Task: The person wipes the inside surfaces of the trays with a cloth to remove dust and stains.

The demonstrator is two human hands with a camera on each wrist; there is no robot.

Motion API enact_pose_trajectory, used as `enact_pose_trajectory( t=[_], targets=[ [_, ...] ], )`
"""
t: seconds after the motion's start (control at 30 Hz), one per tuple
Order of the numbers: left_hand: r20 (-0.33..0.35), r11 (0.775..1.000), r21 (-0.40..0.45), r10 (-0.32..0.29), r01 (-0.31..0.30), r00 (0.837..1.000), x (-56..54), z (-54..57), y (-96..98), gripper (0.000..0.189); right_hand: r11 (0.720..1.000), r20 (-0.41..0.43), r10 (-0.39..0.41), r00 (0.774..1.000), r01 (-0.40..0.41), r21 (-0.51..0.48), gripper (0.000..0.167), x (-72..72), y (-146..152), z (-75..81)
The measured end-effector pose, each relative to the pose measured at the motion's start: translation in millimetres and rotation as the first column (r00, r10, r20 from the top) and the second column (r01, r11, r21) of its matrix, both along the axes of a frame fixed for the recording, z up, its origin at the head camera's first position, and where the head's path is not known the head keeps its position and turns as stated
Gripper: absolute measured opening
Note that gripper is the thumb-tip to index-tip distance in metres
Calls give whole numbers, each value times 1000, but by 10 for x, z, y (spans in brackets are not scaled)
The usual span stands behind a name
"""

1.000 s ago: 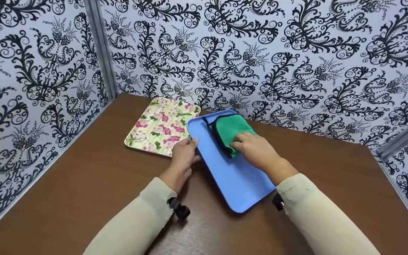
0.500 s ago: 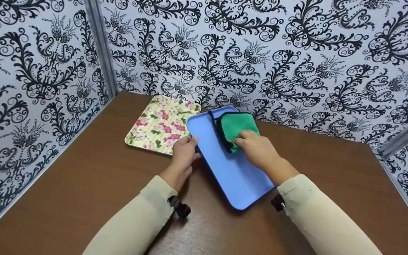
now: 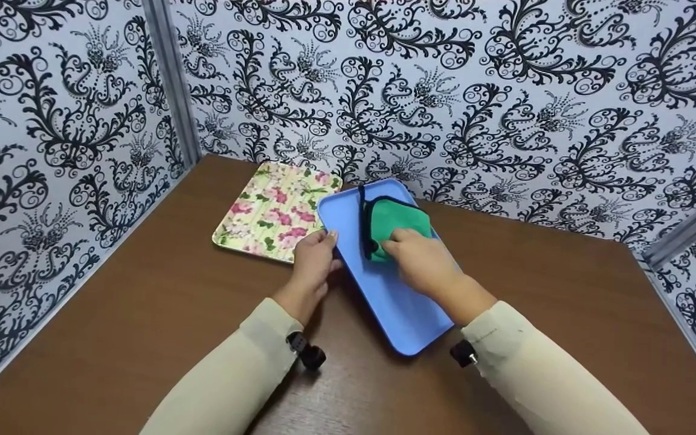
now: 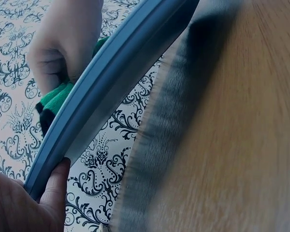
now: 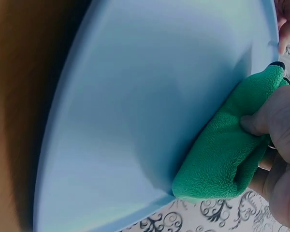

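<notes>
My left hand (image 3: 313, 261) grips the left edge of a blue rectangular tray (image 3: 393, 308), thumb on the rim and fingers underneath. The tray is held tilted over the table, its far end raised, as the left wrist view shows its underside apart from the wood. In my right hand (image 3: 423, 260) is a folded green cleaning cloth (image 3: 397, 219) with black edging, lying against the upper part of the tray's inner face. The right wrist view shows the thumb pressing into the fluffy cloth (image 5: 222, 145), with fingers curled behind it.
A floral tray (image 3: 275, 211) with pink blossoms lies behind the left hand, partly overlapped by the blue tray. Patterned black-and-white panels (image 3: 444, 90) border the brown table (image 3: 161, 302) at the back and both sides.
The right hand with the cloth first moves slightly right and up the tray, then back left and down. The blue tray's near end rises a little; the left hand keeps its grip.
</notes>
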State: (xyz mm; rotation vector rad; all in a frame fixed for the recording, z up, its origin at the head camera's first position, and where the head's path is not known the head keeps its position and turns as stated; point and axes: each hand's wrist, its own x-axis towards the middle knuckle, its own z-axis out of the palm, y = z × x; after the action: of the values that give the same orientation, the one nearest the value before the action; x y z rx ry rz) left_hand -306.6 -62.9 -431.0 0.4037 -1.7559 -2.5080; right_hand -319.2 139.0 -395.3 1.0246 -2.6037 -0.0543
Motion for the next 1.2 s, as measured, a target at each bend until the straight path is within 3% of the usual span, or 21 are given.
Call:
enact_pose_trajectory(
  t=[0.23, 0.43, 0.7, 0.87, 1.0, 1.2],
  targets=[
    [35, 999, -44, 7, -5, 999, 19, 0, -21, 30, 997, -20, 69, 997, -69, -27, 28, 76, -145, -18],
    [37, 1000, -27, 5, -4, 999, 18, -18, 5, 28, 988, -76, 150, 986, -152, -21, 28, 116, -149, -45],
    [4, 999, 43, 30, -30, 1000, 4, -4, 13, 25, 952, -155, 305, 940, -300, 53, 36, 69, -88, -43],
    [-19, 998, 58, 25, -24, 999, 5, -6, 16, 28, 927, -195, 372, 907, -353, 124, 37, 32, 10, -28],
    [-35, 998, 55, 19, -17, 999, 2, -13, 9, 31, 914, -188, 397, 898, -369, 168, 40, 3, 97, -16],
    [-31, 999, 40, 26, -25, 999, -1, -24, 8, 24, 901, -189, 419, 888, -382, 204, 27, -49, 242, -26]
  ],
)
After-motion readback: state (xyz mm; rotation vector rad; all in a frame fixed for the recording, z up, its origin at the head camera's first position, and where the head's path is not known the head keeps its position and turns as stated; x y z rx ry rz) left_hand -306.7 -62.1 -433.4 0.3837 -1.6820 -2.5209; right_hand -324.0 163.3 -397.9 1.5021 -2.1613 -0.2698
